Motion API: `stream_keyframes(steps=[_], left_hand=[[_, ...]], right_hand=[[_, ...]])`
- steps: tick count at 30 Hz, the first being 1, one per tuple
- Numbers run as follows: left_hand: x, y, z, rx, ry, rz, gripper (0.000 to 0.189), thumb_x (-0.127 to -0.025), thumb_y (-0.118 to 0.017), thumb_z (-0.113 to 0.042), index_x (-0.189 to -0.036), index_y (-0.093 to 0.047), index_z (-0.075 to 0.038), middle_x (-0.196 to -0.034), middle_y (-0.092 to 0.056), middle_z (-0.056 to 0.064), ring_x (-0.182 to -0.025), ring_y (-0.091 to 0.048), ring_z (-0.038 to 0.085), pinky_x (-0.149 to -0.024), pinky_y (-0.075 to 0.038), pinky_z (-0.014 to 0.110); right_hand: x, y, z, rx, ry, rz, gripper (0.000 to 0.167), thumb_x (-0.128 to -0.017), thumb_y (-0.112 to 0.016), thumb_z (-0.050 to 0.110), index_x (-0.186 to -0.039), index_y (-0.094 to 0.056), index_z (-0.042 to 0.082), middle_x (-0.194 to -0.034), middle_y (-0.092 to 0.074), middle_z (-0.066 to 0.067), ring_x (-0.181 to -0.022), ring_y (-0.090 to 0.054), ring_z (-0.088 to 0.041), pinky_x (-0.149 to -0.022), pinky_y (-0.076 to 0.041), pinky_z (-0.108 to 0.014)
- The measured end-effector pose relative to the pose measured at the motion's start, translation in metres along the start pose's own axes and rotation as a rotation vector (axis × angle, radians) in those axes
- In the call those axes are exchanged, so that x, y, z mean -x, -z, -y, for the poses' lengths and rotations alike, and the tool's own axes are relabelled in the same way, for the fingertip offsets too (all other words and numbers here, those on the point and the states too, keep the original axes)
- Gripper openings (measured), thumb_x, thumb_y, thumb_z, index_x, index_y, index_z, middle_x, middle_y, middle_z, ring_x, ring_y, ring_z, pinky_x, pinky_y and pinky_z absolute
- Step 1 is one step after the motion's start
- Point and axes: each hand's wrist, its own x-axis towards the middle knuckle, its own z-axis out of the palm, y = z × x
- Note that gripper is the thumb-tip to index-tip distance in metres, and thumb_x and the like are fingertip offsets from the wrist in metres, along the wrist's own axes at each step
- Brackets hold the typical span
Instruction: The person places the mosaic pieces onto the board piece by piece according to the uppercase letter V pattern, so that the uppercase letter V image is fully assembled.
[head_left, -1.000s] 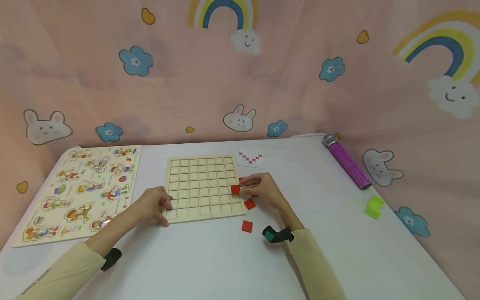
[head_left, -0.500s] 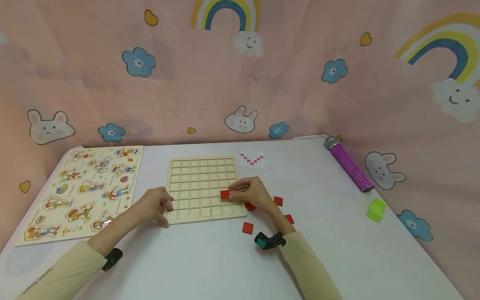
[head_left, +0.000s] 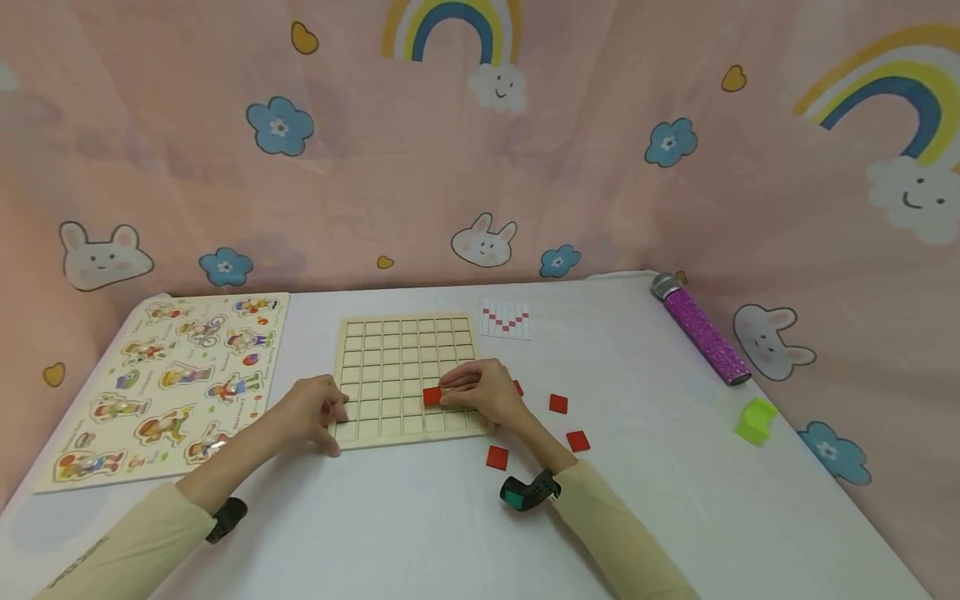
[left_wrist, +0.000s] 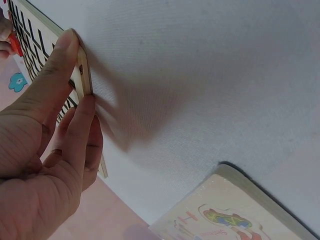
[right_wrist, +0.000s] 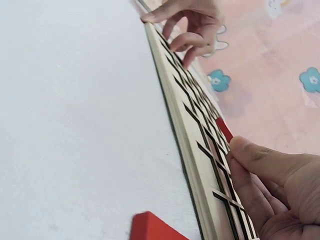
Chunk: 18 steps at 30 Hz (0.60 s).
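A wooden grid board point(head_left: 392, 357) lies flat on the white table. My left hand point(head_left: 309, 410) holds its near left corner, with thumb and fingers against the edge in the left wrist view. Between thumb and fingertips, my right hand point(head_left: 483, 393) pinches a red square tile point(head_left: 432, 396) over the board's lower right part. In the right wrist view that tile point(right_wrist: 224, 129) stands tilted at the grid; whether it touches a cell I cannot tell. Loose red tiles lie right of the board: one tile point(head_left: 558, 403), another point(head_left: 577, 441), a near one point(head_left: 497, 457), and one partly hidden behind the hand.
Behind the board's right corner lies a small card point(head_left: 505, 319) with a red V pattern on a grid. A picture puzzle board point(head_left: 172, 375) lies at left. To the right are a purple microphone point(head_left: 701, 332) and a lime-green block point(head_left: 755, 421). A pink patterned cloth hangs behind.
My right hand has carried the red tile leftward and nearer over the grid, from the board's right edge, uncovering loose tiles. The left hand stays at the board's corner.
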Motion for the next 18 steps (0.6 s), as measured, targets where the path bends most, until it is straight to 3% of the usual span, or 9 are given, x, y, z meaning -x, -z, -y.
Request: stream_keyframes(steps=[6, 18], left_hand=[[0.0, -0.001, 0.001, -0.004, 0.002, -0.003, 0.034, -0.05, -0.09, 0.003, -0.068, -0.062, -0.003, -0.093, -0.059, 0.01, -0.074, -0.048, 0.018, -0.065, -0.041, 0.028], [-0.002, -0.001, 0.002, -0.012, 0.014, -0.005, 0.034, -0.049, -0.091, 0.002, -0.069, -0.063, -0.004, -0.093, -0.06, 0.009, -0.074, -0.048, 0.018, -0.065, -0.04, 0.028]], right_hand=[[-0.001, -0.01, 0.0, 0.054, 0.006, -0.002, 0.024, -0.074, -0.08, 0.006, -0.097, -0.073, 0.001, -0.088, -0.073, -0.008, -0.08, -0.07, -0.015, -0.074, -0.054, -0.026], [-0.003, -0.018, 0.003, 0.06, 0.036, 0.015, 0.025, -0.072, -0.081, 0.006, -0.095, -0.072, 0.0, -0.089, -0.072, -0.009, -0.077, -0.07, -0.016, -0.073, -0.054, -0.025]])
